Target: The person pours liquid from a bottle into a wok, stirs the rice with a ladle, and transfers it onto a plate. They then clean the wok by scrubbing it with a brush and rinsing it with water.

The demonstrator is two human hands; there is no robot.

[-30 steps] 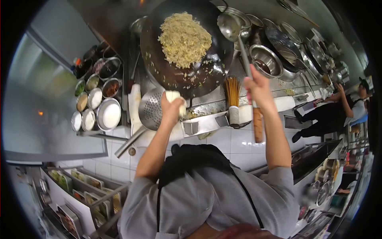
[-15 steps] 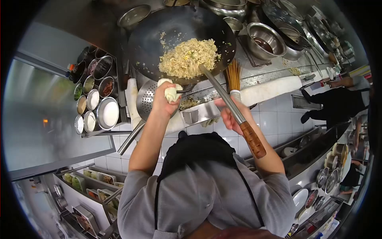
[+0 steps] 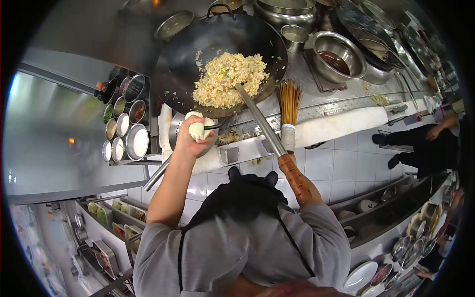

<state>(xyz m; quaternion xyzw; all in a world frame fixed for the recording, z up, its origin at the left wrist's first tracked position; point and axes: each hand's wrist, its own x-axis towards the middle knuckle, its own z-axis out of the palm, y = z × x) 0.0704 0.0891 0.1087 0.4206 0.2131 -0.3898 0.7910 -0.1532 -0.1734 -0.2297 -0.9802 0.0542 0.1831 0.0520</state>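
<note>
My left hand (image 3: 192,138) is closed around a pale folded cloth (image 3: 200,129) on the handle of the black wok (image 3: 173,64). A mound of fried rice (image 3: 230,79) with bits of egg and green lies in the wok. A long metal-shafted utensil with a wooden grip (image 3: 297,179) leans over the wok's near rim, its head buried in the rice. My right hand (image 3: 293,158) is mostly hidden behind that grip, near the bound end of a bamboo wok brush (image 3: 290,106). Whether its fingers touch the brush or the grip does not show.
A perforated strainer (image 3: 175,129) sits beside the wok, under my left hand. Seasoning bowls (image 3: 137,142) stand at left. A steel bowl of dark sauce (image 3: 341,57) is at right. A rolled white cloth (image 3: 341,123) lines the counter edge. Another person (image 3: 415,143) stands at far right.
My right hand has gone from beside the utensil's shaft, fingers visible, to behind its wooden grip. The grip has shifted left in view. My left hand keeps its hold on the cloth-wrapped wok handle.
</note>
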